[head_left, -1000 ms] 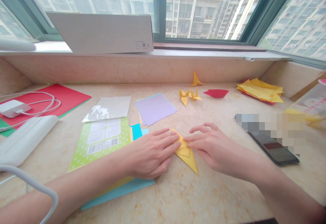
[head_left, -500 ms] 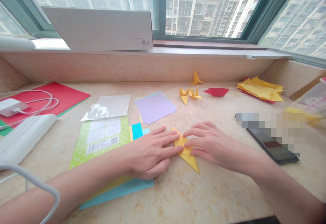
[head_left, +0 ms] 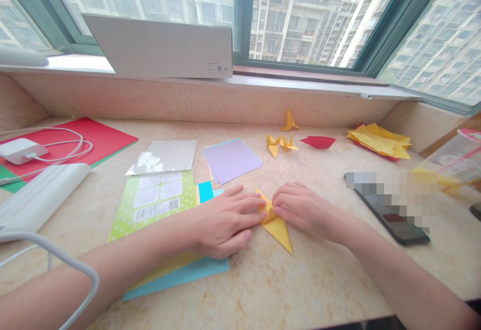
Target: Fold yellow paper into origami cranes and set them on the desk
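Note:
A folded yellow origami paper (head_left: 278, 231) lies on the stone counter between my hands, one long point aimed down to the right. My left hand (head_left: 231, 220) rests flat with fingers stretched out, its fingertips on the paper's left side. At the paper's right edge, my right hand (head_left: 302, 209) is closed, thumb and fingers pinching a lifted flap. Part of the paper is hidden under the fingers. Beyond the hands stand small yellow folded paper figures (head_left: 273, 145) and a red folded paper (head_left: 318, 142).
Purple paper sheets (head_left: 233, 160), a clear plastic sleeve (head_left: 165, 157) and a green dotted packet (head_left: 154, 202) lie left of centre. A phone (head_left: 391, 215) and a yellow paper pile (head_left: 379, 140) are at right. A white cable (head_left: 84, 265) loops over my left forearm.
My right hand's fingers have drawn together, and a flap of the yellow paper is now raised in them. My left hand stays on the paper. The view has shifted slightly.

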`<action>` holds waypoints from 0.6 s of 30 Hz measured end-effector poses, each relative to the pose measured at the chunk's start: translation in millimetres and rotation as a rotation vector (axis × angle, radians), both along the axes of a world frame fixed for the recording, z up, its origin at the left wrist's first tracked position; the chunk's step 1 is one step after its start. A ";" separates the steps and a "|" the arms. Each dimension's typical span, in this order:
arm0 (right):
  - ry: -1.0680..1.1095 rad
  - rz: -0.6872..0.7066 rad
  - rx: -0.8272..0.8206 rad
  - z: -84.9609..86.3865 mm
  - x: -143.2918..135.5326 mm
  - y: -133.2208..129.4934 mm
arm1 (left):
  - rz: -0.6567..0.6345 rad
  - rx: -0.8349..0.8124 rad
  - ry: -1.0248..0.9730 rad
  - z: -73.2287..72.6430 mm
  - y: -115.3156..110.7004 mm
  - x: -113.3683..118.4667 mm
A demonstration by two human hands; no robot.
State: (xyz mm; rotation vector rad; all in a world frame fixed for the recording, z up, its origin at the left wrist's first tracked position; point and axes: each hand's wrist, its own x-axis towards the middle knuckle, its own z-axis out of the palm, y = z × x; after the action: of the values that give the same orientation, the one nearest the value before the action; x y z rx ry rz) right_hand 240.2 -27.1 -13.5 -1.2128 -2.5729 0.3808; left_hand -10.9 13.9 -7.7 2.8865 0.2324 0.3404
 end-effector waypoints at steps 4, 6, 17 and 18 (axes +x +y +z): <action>-0.003 -0.076 0.012 -5.4 -5.4 -1.4 | -0.037 -0.061 0.050 -0.5 0.7 -2.8; 0.005 -0.111 0.013 -6.9 -7.5 -2.4 | -0.040 -0.087 0.052 -1.5 1.1 -4.8; 0.154 -0.303 -0.100 -11.5 -13.2 -10.9 | -0.066 -0.023 0.042 -2.9 3.0 -5.8; 0.181 -0.332 -0.101 -13.0 -12.9 -10.7 | -0.068 -0.013 0.044 -3.3 3.1 -5.8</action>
State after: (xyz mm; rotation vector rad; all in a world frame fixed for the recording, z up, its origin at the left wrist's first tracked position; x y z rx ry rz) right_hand 227.3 -37.8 -26.5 -1.5330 -2.1737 0.5248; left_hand -16.7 17.0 -11.1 2.8832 0.1435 0.2632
